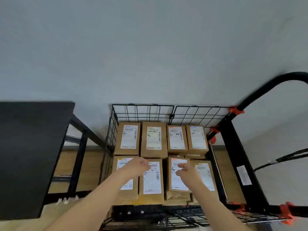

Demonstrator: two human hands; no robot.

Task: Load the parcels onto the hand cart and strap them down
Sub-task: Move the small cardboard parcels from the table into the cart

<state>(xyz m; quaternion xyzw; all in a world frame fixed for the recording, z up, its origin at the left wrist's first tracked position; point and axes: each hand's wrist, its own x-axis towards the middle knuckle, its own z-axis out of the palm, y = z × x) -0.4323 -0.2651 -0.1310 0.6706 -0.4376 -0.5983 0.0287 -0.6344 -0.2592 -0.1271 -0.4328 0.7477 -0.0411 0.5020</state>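
Well to the left of the fingers stands a black worktop (33, 147). Beneath and beyond the fingers sits the hand cart (231, 144), with wire mesh walls around brown labelled parcels (153, 140) that lie flat in two rows. The left hand (139, 165) hovers over the seam between the two near-left parcels. Its fingers (146, 164) are bent down, and I cannot tell whether they grip anything. The right hand (187, 172) hangs over the next parcel along, fingers (180, 166) loosely bent and spread, holding nothing.

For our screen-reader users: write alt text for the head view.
A person's left hand and right hand reach over brown labelled parcels packed in two rows inside a black wire-sided hand cart. A black table stands left of it.
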